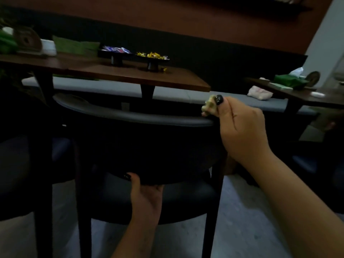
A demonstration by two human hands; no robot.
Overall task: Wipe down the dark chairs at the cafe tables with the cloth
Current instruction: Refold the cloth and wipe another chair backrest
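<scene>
While your right hand [242, 125] pinches the small crumpled pale cloth [209, 106] at the right end of the curved dark chair backrest [134, 118], your left hand [147, 194] grips its lower edge. Such a small wad could slip off the rail. I count one cloth, and three dark chairs in view.

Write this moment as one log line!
right hand: presses cloth on chair top rail | left hand: grips backrest bottom

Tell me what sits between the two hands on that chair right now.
Head view: only the chair's dark backrest lies between them. The left hand grips its lower edge; the right hand holds the cloth at the top rail's right end.
</scene>
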